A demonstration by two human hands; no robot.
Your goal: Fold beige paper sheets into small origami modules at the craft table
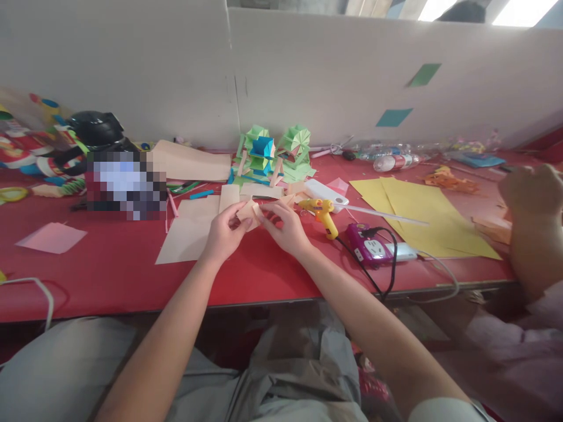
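My left hand [224,234] and my right hand [285,225] meet over the red table [109,264], both pinching a small folded piece of tan paper [247,210] between the fingertips. Flat tan paper sheets [189,231] lie under and left of my left hand. A yellow glue gun [323,212] lies just right of my right hand, its black cord running to a purple power strip [368,245].
Green and blue folded paper models [268,153] stand at the back by the white partition. Yellow sheets [422,211] lie right, a pink sheet [51,237] left. Another person's hand [530,187] works at the far right. Toys and a black helmet [94,129] sit back left.
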